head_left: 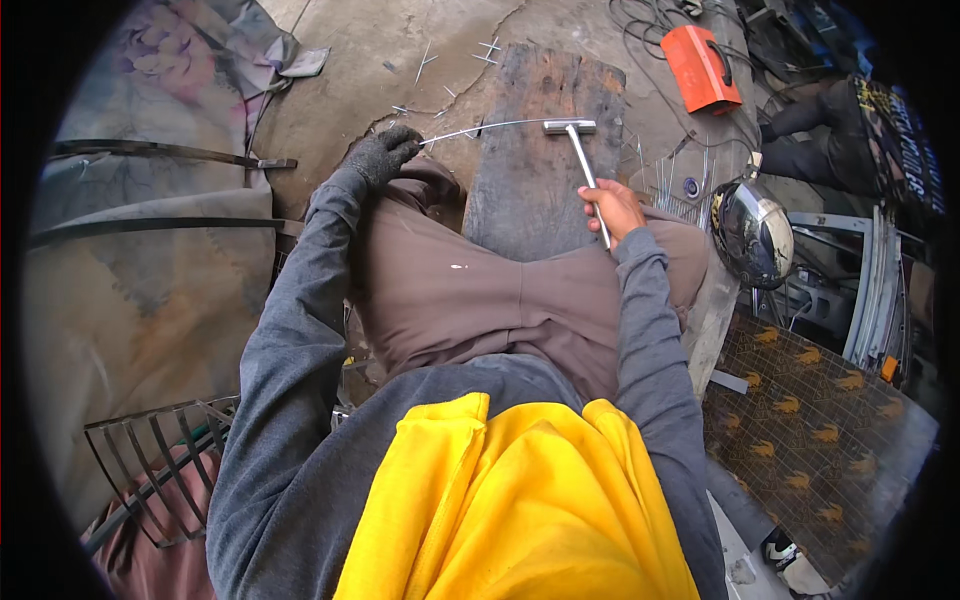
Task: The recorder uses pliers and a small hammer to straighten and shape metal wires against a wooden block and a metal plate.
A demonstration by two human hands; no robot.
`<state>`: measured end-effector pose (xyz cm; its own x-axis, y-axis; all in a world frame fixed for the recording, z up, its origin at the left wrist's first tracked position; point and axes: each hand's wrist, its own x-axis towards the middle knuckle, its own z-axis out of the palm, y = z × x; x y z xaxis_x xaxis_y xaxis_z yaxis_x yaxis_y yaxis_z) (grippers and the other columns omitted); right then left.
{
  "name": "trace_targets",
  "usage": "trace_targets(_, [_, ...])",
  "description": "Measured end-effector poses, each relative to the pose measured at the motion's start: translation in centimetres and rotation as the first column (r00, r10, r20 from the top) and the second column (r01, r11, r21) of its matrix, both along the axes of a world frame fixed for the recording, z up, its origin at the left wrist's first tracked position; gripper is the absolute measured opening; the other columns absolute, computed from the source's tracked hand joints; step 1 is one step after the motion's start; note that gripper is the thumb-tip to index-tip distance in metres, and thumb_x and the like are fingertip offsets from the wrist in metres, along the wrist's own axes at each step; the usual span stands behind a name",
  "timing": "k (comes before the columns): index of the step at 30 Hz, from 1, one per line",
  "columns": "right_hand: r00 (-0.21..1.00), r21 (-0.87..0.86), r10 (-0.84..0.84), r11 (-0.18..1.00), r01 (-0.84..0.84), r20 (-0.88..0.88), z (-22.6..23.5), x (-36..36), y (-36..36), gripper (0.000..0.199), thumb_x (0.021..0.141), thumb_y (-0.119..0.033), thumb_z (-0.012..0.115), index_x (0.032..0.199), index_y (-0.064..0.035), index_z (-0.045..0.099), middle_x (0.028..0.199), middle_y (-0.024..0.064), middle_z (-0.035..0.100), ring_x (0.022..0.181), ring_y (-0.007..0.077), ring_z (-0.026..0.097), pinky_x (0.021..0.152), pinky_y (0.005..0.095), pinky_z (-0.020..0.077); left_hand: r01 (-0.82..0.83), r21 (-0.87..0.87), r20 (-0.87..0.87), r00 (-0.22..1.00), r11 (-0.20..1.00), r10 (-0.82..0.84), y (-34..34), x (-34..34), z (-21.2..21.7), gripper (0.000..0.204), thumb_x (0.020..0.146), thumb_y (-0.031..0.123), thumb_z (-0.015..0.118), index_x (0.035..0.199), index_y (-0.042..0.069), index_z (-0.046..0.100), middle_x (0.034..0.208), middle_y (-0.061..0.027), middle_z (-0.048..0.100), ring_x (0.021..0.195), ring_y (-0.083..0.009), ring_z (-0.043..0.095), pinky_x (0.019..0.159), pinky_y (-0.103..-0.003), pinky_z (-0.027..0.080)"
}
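Grips a metal hammer [583, 165] with the right hand [616, 208], a thin rod [500, 126] with the gloved left hand [382, 157]; shows an orange box [697, 72] from outside only.

An orange box [692, 72] with black handle [723, 62] sits upper right; a gold-patterned brown board [800, 455], lower right; a stained beige sheet [150, 330], left.

Metal workshop: hammer [570, 127] upper centre, thin rods [427, 61] strewn over concrete floor [350, 60], orange box [697, 70] (cables [636, 30] beside it) upper right.
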<state>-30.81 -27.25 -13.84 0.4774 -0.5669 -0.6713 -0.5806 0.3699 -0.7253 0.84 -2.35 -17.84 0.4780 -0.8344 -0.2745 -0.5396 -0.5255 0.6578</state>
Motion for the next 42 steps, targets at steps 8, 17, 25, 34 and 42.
trace_targets(8, [0.994, -0.116, -0.095, 0.989, 0.088, -0.061, 2.0, -4.7, 1.8, 0.028, 0.096, -0.031, 0.058, 0.090, -0.0046, 0.052, 0.070, -0.0027, 0.044, 0.050, 0.0037, 0.040, 0.037, 0.0220, 0.0324, 0.088, 0.037, -0.091, 0.992, 0.995, -0.084, -1.1, 0.6, -2.3, 0.027, 0.095, 0.025, 0.056, 0.113, 0.007, 0.063, 0.097, -0.0085, 0.066, 0.088, -0.0183, 0.061, 0.083, -0.033, 0.049])
trace_targets(17, [0.927, -0.208, -0.169, 0.946, 0.247, 0.334, 3.5, -2.9, 4.0, 0.039, 0.100, -0.044, 0.048, 0.098, -0.0054, 0.054, 0.063, -0.0044, 0.041, 0.043, 0.0024, 0.034, 0.034, 0.0215, 0.0275, 0.127, 0.066, -0.140, 0.983, 0.990, -0.117, -2.3, 0.0, -2.5, 0.028, 0.094, 0.027, 0.058, 0.116, 0.009, 0.062, 0.104, -0.0087, 0.066, 0.097, -0.0197, 0.061, 0.089, -0.034, 0.048])
trace_targets(25, [0.951, -0.418, -0.039, 0.892, 0.171, 0.305, 1.2, -0.5, 5.1, 0.045, 0.101, -0.046, 0.043, 0.092, -0.0040, 0.055, 0.055, -0.0035, 0.038, 0.044, 0.0063, 0.039, 0.040, 0.0244, 0.0322, 0.112, 0.029, -0.165, 0.981, 0.993, -0.106, -1.9, 0.1, -3.6, 0.029, 0.091, 0.030, 0.058, 0.112, 0.013, 0.065, 0.109, -0.0119, 0.067, 0.104, -0.0284, 0.062, 0.092, -0.038, 0.046])
trace_targets(34, [0.999, -0.546, 0.040, 0.838, -0.022, 0.021, -0.4, 0.2, 5.3, 0.052, 0.099, -0.048, 0.042, 0.091, -0.0004, 0.061, 0.085, 0.0171, 0.068, 0.080, 0.0361, 0.064, 0.075, 0.0428, 0.0481, 0.074, 0.078, -0.263, 0.963, 0.994, -0.051, -2.0, -0.1, -3.3, 0.029, 0.094, 0.028, 0.058, 0.117, 0.009, 0.062, 0.109, -0.0091, 0.067, 0.101, -0.0208, 0.061, 0.091, -0.035, 0.047])
trace_targets(42, [0.978, -0.574, 0.160, 0.792, -0.206, -0.131, -0.9, 0.8, 5.5, 0.049, 0.099, -0.047, 0.044, 0.089, -0.0015, 0.060, 0.080, 0.0176, 0.065, 0.076, 0.0346, 0.064, 0.071, 0.0413, 0.0477, 0.116, 0.070, -0.149, 0.983, 0.991, -0.105, -2.1, -0.1, -3.3, 0.030, 0.095, 0.029, 0.058, 0.117, 0.010, 0.063, 0.111, -0.0100, 0.067, 0.104, -0.0217, 0.061, 0.093, -0.035, 0.046])
